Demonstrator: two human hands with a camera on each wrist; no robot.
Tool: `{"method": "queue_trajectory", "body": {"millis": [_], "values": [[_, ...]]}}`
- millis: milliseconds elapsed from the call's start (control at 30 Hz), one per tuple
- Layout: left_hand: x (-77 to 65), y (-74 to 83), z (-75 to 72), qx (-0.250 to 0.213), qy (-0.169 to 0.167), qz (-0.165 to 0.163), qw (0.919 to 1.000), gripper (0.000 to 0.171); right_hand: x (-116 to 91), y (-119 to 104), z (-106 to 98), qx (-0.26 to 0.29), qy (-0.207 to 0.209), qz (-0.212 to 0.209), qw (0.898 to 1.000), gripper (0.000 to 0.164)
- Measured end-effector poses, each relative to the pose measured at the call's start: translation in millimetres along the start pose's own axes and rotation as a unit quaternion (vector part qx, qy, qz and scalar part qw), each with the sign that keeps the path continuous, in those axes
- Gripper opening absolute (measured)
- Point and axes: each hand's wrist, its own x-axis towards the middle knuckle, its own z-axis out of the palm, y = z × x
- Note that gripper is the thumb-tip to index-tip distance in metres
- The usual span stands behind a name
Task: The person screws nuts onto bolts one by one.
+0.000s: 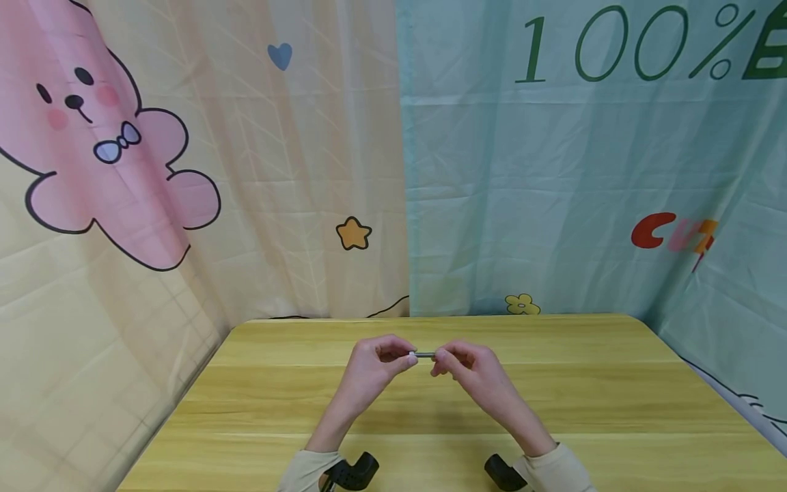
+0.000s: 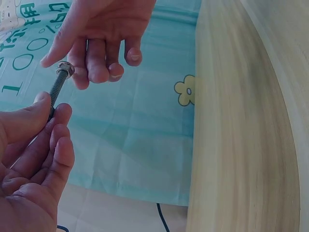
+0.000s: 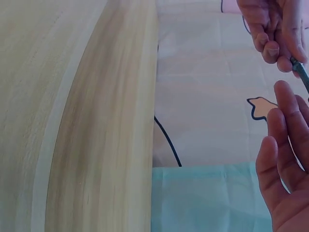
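A slim metal bolt with a threaded shank lies nearly level between the two hands, above the table. My left hand pinches one end of it between thumb and forefinger; those fingertips partly cover that end. At the far end of the bolt sits a small shiny nut, with a ring-like face. Around this nut is my right hand, its thumb on one side and its loosely bent fingers on the other. A small gap shows between the right thumb and the nut in the left wrist view.
A light wood table with rounded far corners lies beneath both hands. Printed curtains hang behind it and along the sides. Black wrist devices sit by the sleeves. A dark cord shows beside the table edge.
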Motion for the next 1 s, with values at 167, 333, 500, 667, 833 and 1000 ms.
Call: {"method": "queue_trajectory", "body": {"millis": [167,333,500,667,833,1000], "values": [[0.1,0.3,-0.1,0.003,0.001,0.0,1.0,0.005,1.4,2.4,-0.1,-0.014,0.013,-0.015,1.0,0.022],[0.3,0.3,-0.7,0.001,0.001,0.0,1.0,0.006,1.9,2.3,-1.7,-0.016,0.02,-0.061,0.998,0.024],[0.4,0.4,-1.0,-0.004,-0.001,-0.004,1.0,0.007,0.6,0.9,-2.9,-0.017,0.017,-0.054,0.998,0.015],[0.2,-0.3,-0.3,-0.001,-0.003,-0.005,1.0,0.006,0.0,1.1,-2.7,-0.021,0.01,-0.027,0.999,0.017],[0.3,-1.8,0.5,-0.003,-0.004,-0.005,1.0,0.006,0.3,0.5,-2.3,-0.02,0.006,-0.002,1.0,0.025],[0.6,-1.8,0.9,-0.001,-0.002,-0.003,1.0,0.005,1.3,1.2,-4.4,-0.027,0.005,0.0,1.0,0.021]]}}
